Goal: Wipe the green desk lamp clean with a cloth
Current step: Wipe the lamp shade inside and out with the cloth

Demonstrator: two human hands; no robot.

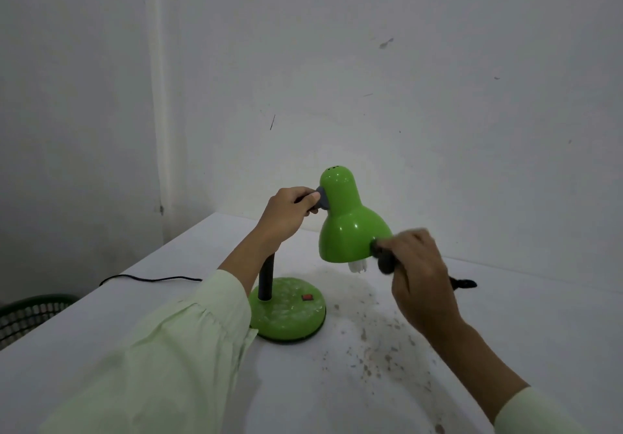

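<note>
Quick tips, going left to right: the thin black power cord (151,278) runs off the left edge of the white tabletop (135,295), so I'd watch it doesn't get tugged. The left hand (290,209) is curled tight around the grey neck joint (322,197), right behind the shade of the glossy green metal desk lamp (350,228). That's a good brace, since that head would probably swivel under pressure. The lamp stands upright mid-tabletop on its round green base (290,312), which looks blotchy and dusty, so it likely needs its own pass. The white bulb tip (358,266) pokes out under the shade, so steer around it. The bunched dark cloth (384,258) is pressed on the shade's lower right rim, and the right hand (421,278) has its fingers wrapped around it. It's blurry, so I can't tell the exact grip. I'd go with short strokes following the curve, light pressure, and refold to a clean patch. The brown crumbs (371,349) scattered on the tabletop suggest the dirt is falling there.
</note>
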